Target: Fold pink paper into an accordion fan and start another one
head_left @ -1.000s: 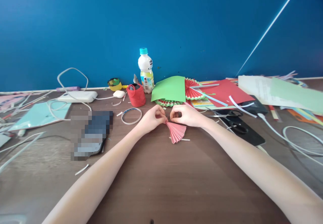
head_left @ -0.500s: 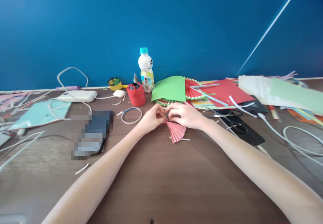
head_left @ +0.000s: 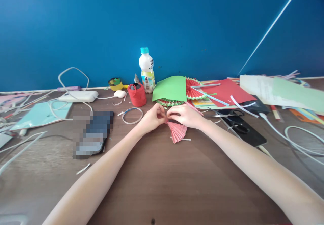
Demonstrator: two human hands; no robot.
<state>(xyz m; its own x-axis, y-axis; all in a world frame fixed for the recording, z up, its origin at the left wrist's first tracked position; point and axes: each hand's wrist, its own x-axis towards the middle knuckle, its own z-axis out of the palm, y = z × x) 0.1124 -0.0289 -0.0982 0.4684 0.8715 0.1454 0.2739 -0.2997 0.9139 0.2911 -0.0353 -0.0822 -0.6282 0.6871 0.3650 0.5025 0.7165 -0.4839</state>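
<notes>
Since the picture half a second back, the right hand (head_left: 186, 115) has drawn its fingers off the top of the pink pleated paper fan (head_left: 177, 131) and back to its narrow end, while the fan itself lies where it did on the brown table (head_left: 162, 184). That fan sits at the middle of the table, its gathered point toward the far side and touching both hands, its pleats spreading toward the person and slightly to the right, so the long axis runs from the fingertips back along the right forearm. Both hands pinch the gathered point, the left hand (head_left: 152, 118) closed on it from the left, the right from above and to the right; neither is clearly nearer. A thin white paper strip (head_left: 182, 139) lies under the fan's wide edge. Near beyond the hands are a green paper sheet (head_left: 170, 89) and folded rosettes (head_left: 193, 89); scissors (head_left: 234, 120) lie to the right, a tape ring (head_left: 132, 115) and a red holder (head_left: 137, 95) to the left. Bare wood lies open on the near side
</notes>
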